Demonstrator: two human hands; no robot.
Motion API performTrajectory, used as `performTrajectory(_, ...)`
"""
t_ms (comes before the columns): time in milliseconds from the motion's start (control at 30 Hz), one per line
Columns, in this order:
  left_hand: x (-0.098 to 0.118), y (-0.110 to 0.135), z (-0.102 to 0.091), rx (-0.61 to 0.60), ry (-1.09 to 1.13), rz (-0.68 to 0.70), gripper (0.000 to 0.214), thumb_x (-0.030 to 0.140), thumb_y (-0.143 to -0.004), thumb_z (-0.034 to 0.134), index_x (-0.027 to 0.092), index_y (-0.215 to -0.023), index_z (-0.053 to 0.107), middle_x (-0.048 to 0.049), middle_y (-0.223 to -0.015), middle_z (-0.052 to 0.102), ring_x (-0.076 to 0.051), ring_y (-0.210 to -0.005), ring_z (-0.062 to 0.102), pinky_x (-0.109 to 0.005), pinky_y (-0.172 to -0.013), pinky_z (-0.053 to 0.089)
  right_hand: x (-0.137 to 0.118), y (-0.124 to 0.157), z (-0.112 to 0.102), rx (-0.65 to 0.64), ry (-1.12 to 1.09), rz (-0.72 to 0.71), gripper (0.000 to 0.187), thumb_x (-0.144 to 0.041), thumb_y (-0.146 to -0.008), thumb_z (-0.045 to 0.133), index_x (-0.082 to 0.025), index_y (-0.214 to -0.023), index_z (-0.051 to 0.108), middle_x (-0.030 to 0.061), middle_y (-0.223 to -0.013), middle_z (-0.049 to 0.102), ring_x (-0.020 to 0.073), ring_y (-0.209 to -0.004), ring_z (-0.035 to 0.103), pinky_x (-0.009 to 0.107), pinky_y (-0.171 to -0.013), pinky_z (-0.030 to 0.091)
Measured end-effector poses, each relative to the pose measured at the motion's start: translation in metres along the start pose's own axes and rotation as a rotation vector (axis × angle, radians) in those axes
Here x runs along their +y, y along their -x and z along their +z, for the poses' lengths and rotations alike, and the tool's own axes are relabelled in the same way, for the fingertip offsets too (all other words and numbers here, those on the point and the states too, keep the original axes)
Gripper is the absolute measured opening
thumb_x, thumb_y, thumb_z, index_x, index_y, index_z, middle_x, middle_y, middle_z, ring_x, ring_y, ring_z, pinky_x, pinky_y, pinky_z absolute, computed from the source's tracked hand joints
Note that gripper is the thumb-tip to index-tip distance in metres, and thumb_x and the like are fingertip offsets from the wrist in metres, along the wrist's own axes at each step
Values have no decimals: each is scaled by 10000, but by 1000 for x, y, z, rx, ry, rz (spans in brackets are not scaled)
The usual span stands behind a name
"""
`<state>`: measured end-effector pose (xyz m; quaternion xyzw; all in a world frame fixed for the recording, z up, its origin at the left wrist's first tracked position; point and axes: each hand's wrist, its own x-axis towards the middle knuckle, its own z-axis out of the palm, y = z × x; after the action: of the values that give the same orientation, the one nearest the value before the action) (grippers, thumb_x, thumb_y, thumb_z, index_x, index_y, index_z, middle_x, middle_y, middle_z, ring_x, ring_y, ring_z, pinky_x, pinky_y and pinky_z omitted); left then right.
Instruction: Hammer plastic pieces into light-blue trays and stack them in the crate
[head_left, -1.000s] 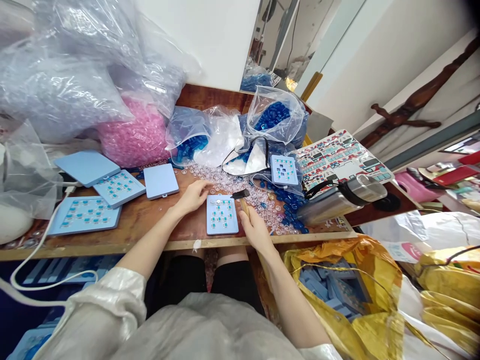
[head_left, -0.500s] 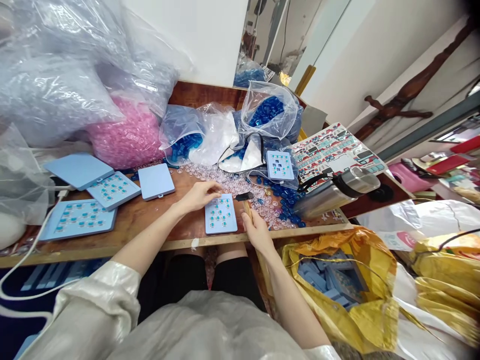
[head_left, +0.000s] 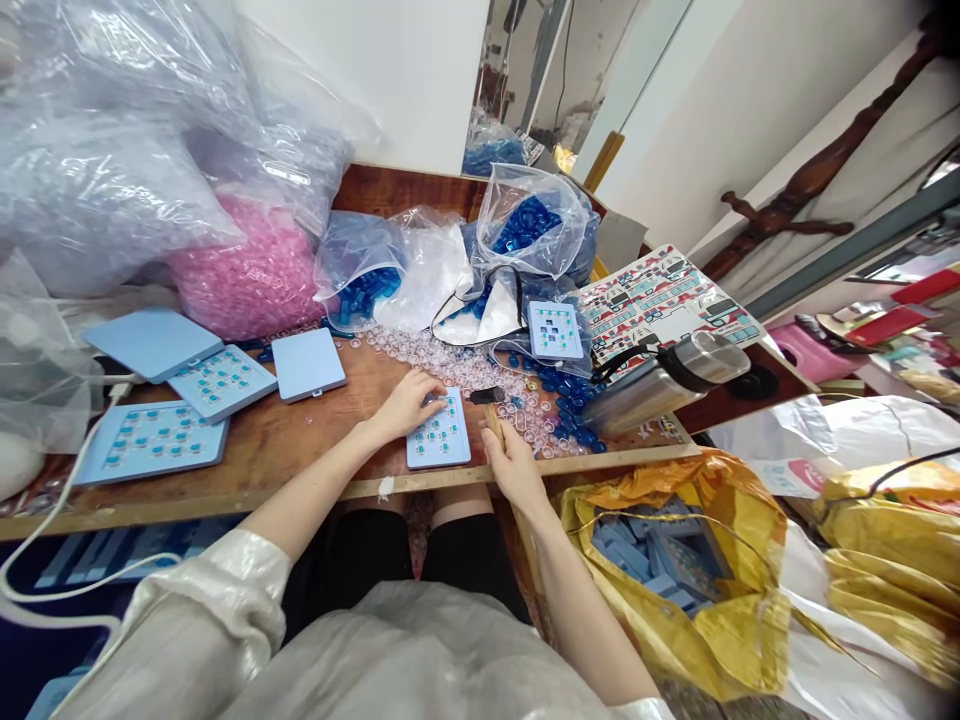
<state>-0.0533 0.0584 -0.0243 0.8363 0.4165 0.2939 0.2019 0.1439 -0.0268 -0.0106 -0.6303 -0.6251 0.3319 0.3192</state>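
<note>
On the front of the wooden table lies a light blue panel (head_left: 441,440) dotted with rows of small teal pieces. My left hand (head_left: 405,408) rests over its upper left part, fingers curled and thumb brought in; whatever is between the fingertips is too small to make out. Just right of the panel, my right hand (head_left: 514,458) is wrapped round the wooden handle of a hammer (head_left: 489,397). The dark hammer head points away from me, beside loose clear pinkish pieces (head_left: 517,410).
Dark blue pieces (head_left: 574,405) and a steel flask (head_left: 660,385) lie to the right. More blue panels (head_left: 154,440) are at the left, below bags of pink pieces (head_left: 247,270). A yellow sack (head_left: 750,640) of blue parts stands below the table edge.
My left hand has shifted slightly down and left, its thumb now lower over the panel. My right hand and the hammer have barely moved. The whole view has shifted a little.
</note>
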Motion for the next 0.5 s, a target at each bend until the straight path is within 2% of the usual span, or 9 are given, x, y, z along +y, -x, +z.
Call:
performTrajectory(133, -2, 2, 4, 38, 33, -13, 190, 321, -822, 526, 183, -938, 587, -46, -924, 610, -189, -907, 514, -338, -840, 412, -2, 0, 1, -4, 4, -5, 334, -395, -852, 373, -185, -1032, 559, 42, -900, 642, 188, -819, 575, 295, -743, 405)
performTrajectory(333, -7, 7, 9, 74, -101, 3, 252, 394, -814, 536, 152, -854, 591, -72, -863, 548, -211, -881, 461, -342, -796, 411, -6, 1, -1, -23, 70, -8, 317, -396, -863, 352, -189, -994, 553, 21, -796, 625, 170, -707, 554, 263, -661, 394)
performTrajectory(500, -11, 8, 13, 101, -107, -1, 252, 403, -803, 551, 155, -834, 585, -65, -852, 527, -201, -861, 455, -334, -782, 411, -21, -4, 2, -44, 168, -70, 295, -381, -891, 312, -197, -998, 517, 34, -774, 622, 183, -702, 567, 258, -644, 384)
